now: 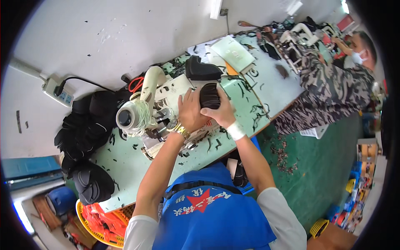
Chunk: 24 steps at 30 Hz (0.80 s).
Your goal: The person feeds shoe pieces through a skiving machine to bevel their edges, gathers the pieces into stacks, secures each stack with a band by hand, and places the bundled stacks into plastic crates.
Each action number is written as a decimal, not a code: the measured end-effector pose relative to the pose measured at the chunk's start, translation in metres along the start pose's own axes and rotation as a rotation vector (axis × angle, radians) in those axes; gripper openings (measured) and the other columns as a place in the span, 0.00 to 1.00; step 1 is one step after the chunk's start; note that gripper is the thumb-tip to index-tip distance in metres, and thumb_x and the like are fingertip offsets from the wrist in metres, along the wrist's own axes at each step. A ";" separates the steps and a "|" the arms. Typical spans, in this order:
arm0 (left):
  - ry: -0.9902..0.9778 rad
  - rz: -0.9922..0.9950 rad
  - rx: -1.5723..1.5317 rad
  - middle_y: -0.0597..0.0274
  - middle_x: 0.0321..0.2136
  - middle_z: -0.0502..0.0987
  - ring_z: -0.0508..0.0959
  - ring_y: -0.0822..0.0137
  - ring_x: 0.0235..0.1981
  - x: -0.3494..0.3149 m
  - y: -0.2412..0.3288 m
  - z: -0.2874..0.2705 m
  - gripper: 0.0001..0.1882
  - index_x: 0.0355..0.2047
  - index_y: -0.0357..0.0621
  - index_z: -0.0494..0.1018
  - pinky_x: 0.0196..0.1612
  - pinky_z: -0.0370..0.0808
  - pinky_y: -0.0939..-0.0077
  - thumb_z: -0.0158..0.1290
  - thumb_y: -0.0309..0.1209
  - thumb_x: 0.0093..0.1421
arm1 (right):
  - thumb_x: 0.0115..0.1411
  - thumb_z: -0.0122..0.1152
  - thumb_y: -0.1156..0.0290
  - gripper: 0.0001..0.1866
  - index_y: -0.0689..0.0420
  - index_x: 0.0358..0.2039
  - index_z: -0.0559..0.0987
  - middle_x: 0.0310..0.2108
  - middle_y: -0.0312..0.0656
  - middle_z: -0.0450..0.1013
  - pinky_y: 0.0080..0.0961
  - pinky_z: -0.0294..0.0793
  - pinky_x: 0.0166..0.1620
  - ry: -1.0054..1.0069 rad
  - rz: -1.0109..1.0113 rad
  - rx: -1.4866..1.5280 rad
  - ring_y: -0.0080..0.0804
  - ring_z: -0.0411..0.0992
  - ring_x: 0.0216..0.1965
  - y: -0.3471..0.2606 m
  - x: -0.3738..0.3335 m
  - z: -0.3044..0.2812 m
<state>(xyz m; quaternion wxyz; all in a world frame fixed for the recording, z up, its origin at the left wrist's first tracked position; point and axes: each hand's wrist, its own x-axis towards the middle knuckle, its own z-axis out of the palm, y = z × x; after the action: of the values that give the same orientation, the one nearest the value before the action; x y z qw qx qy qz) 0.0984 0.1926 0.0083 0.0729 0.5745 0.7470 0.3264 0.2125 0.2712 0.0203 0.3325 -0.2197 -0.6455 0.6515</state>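
A thick stack of dark, curved cut pieces [209,96] stands over the bed of a white machine. My right hand [223,110] is closed round its right side, thumb across the near face. Against the stack's left side lies my left hand [192,109], its fingers stretched out and slightly apart; its thumb is partly hidden. Just beyond, a larger black stack of shaped pieces [202,69] rests on the table. The white sewing-type machine [153,81] rises left of my hands, with a cone of pale thread [135,118] in front.
Dark scraps litter the green table [129,177]. Black padded bundles [89,125] crowd its left end; below is a yellow basket [85,223] with orange material. A pale booklet [233,53] lies farther back. At right, a co-worker in a camouflage apron [329,89] sits by more machines.
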 end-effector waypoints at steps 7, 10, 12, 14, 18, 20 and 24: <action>-0.155 -0.012 0.094 0.44 0.59 0.55 0.50 0.40 0.63 0.007 0.002 -0.010 0.49 0.61 0.37 0.48 0.62 0.44 0.40 0.60 0.43 0.43 | 0.32 0.80 0.55 0.61 0.63 0.62 0.53 0.52 0.45 0.63 0.26 0.64 0.54 -0.131 -0.014 0.076 0.31 0.64 0.53 0.015 0.010 -0.013; -0.141 -0.014 0.182 0.44 0.62 0.51 0.48 0.41 0.64 0.013 0.005 -0.012 0.51 0.62 0.36 0.45 0.63 0.42 0.44 0.59 0.44 0.45 | 0.30 0.81 0.53 0.63 0.64 0.62 0.52 0.52 0.48 0.63 0.28 0.64 0.55 -0.163 -0.086 0.022 0.34 0.64 0.53 0.018 0.016 -0.018; -0.339 0.053 0.227 0.44 0.61 0.52 0.48 0.42 0.64 0.016 0.009 -0.012 0.50 0.62 0.36 0.44 0.63 0.41 0.43 0.57 0.45 0.46 | 0.30 0.81 0.53 0.64 0.64 0.62 0.52 0.53 0.49 0.62 0.29 0.64 0.55 -0.171 -0.125 -0.019 0.35 0.63 0.54 0.017 0.019 -0.022; -0.287 -0.010 0.057 0.41 0.55 0.59 0.56 0.43 0.60 0.020 0.012 -0.017 0.45 0.59 0.31 0.49 0.62 0.48 0.46 0.57 0.39 0.45 | 0.29 0.81 0.54 0.64 0.64 0.61 0.52 0.53 0.49 0.62 0.30 0.62 0.56 -0.168 0.035 0.179 0.37 0.63 0.54 0.017 0.020 -0.025; -0.068 0.083 0.138 0.44 0.45 0.66 0.66 0.46 0.48 0.017 0.000 -0.008 0.35 0.49 0.34 0.61 0.54 0.62 0.58 0.60 0.32 0.41 | 0.38 0.78 0.66 0.49 0.64 0.57 0.58 0.49 0.45 0.66 0.26 0.69 0.49 -0.237 -0.149 -0.239 0.29 0.69 0.48 0.014 0.015 -0.023; -0.415 -0.051 0.081 0.47 0.42 0.70 0.70 0.50 0.43 0.019 0.008 -0.026 0.31 0.46 0.35 0.64 0.48 0.68 0.65 0.61 0.32 0.41 | 0.41 0.75 0.70 0.34 0.64 0.47 0.67 0.41 0.43 0.72 0.25 0.72 0.44 -0.198 -0.120 -0.321 0.25 0.72 0.40 0.001 0.015 -0.033; -0.528 -0.132 -0.476 0.46 0.43 0.72 0.74 0.51 0.45 -0.011 0.050 -0.084 0.32 0.52 0.35 0.63 0.46 0.71 0.64 0.62 0.37 0.50 | 0.49 0.69 0.67 0.18 0.63 0.34 0.73 0.27 0.37 0.72 0.21 0.71 0.34 -0.027 0.274 0.049 0.23 0.70 0.28 -0.035 -0.019 -0.027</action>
<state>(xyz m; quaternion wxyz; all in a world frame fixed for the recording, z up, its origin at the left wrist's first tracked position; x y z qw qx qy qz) 0.1020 0.1551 0.0988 0.4161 0.5564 0.6412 0.3259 0.2502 0.2746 0.0505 0.2371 -0.2887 -0.5979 0.7091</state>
